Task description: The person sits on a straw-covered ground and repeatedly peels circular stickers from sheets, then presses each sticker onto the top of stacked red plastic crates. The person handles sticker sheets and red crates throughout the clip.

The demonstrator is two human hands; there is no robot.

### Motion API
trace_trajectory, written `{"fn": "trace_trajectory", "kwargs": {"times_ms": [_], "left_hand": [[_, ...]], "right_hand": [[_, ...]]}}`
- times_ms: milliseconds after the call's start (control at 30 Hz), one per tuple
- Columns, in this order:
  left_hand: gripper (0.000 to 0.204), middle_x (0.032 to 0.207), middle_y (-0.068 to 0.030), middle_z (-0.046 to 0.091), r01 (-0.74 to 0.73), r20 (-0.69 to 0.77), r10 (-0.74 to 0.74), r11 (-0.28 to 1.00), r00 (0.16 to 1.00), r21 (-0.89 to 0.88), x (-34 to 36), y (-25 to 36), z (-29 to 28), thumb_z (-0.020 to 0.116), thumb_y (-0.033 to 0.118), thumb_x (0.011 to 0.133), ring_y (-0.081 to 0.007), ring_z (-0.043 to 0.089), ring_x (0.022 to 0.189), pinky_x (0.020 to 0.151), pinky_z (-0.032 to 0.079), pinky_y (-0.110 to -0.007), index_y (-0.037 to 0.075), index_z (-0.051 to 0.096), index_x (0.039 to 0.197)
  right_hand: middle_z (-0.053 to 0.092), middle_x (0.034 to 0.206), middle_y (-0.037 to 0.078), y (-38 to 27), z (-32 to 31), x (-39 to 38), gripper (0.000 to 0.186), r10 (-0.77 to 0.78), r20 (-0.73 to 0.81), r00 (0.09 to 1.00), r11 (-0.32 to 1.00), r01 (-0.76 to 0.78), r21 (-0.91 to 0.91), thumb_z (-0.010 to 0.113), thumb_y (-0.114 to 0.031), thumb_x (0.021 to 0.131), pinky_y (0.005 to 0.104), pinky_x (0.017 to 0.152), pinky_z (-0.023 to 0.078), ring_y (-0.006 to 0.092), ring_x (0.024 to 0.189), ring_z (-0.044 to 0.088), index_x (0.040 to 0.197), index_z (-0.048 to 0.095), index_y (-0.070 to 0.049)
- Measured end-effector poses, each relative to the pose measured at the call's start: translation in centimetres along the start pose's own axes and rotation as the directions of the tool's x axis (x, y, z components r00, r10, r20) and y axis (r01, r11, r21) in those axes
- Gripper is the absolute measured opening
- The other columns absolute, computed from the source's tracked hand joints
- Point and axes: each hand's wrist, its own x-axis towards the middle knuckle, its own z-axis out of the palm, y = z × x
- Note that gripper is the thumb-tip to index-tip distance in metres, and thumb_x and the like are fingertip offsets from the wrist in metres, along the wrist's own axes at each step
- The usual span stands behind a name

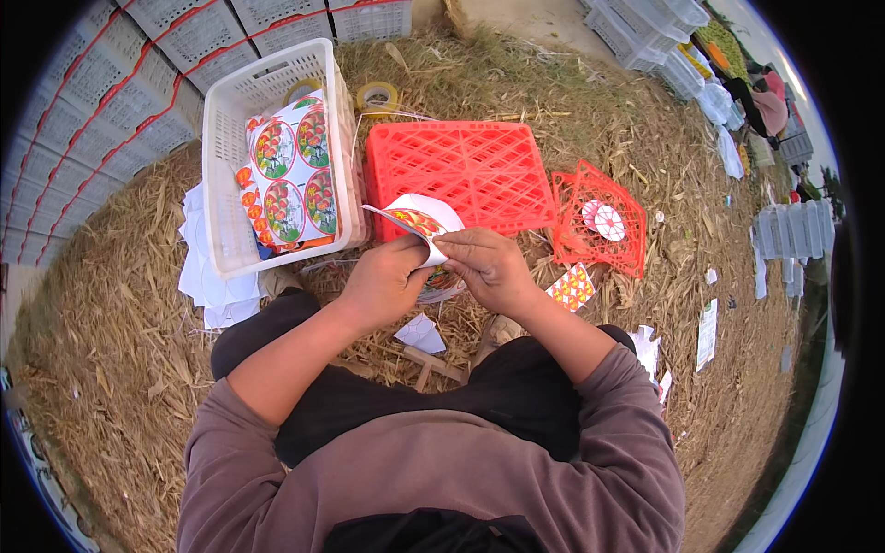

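Between my two hands is a bent sticker sheet (426, 211), white-backed with a colourful round fruit print. My left hand (387, 281) pinches its near left side, and my right hand (490, 269) grips the near right part with thumb and fingers. Just beyond lies a red plastic lattice crate (461, 170), its flat mesh face upward. To its left a white crate (214, 175) holds sheets of round fruit stickers (293, 175). Below my hands, another round printed piece (442, 284) is partly hidden.
A yellow tape roll (377, 98) sits behind the crates. At right are a red mesh piece (604, 253) and a small patterned sheet (572, 288). White paper scraps (207, 267) lie left, stacked crates (101, 101) stand behind, and dry stalks cover the ground.
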Motion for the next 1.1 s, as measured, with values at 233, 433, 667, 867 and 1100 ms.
{"fn": "trace_trajectory", "kwargs": {"times_ms": [233,433,667,867,1100], "left_hand": [[0.023,0.104,-0.0170,0.069,-0.083,0.028,0.080,0.990,0.996,0.112,0.0,0.2,-0.3,0.069,0.005,0.091,-0.0404,0.070,0.095,0.079,0.058,-0.049,0.004,0.072,0.114],[0.026,0.106,-0.0190,0.070,-0.021,0.061,0.017,0.998,0.998,0.059,0.1,0.5,-0.5,0.072,0.007,0.091,-0.0417,0.070,0.096,0.081,0.056,-0.048,0.002,0.071,0.117],[0.027,0.106,-0.0216,0.070,0.191,-0.016,-0.195,0.970,0.981,-0.153,0.1,0.7,-0.3,0.074,0.009,0.092,-0.0446,0.068,0.100,0.086,0.054,-0.049,-0.001,0.067,0.115],[0.026,0.106,-0.0222,0.069,0.058,0.040,-0.059,0.998,0.997,0.009,0.0,0.5,-0.3,0.074,0.007,0.091,-0.0442,0.068,0.100,0.086,0.054,-0.048,-0.002,0.067,0.114],[0.031,0.111,-0.0206,0.072,0.158,0.044,-0.155,0.985,0.987,-0.072,-0.1,0.7,-0.1,0.070,0.006,0.093,-0.0389,0.072,0.101,0.087,0.057,-0.044,0.002,0.069,0.124]], "right_hand": [[0.077,0.115,0.017,0.2,0.0,-0.4,0.026,0.091,0.023,0.996,0.974,-0.094,0.206,0.072,0.004,0.093,0.0389,0.092,0.061,0.0292,0.107,0.075,0.118,0.078,-0.001],[0.077,0.112,0.016,0.6,0.1,-0.3,0.013,0.226,0.000,0.974,0.893,-0.207,0.399,0.068,0.000,0.099,0.0361,0.093,0.057,0.0259,0.107,0.073,0.109,0.076,0.003],[0.075,0.112,0.014,0.2,-0.4,0.4,0.015,0.173,-0.106,0.979,0.945,-0.135,0.297,0.078,-0.010,0.093,0.0383,0.096,0.055,0.0252,0.105,0.071,0.100,0.072,0.001],[0.072,0.118,0.013,0.3,0.4,0.3,0.019,0.290,-0.052,0.956,0.879,-0.244,0.410,0.084,-0.007,0.087,0.0377,0.097,0.054,0.0223,0.110,0.069,0.099,0.072,0.000],[0.071,0.115,0.010,2.2,1.3,-0.7,0.010,0.418,0.018,0.908,0.686,-0.328,0.649,0.077,-0.005,0.095,0.0311,0.086,0.055,0.0142,0.097,0.067,0.098,0.072,0.003]]}}
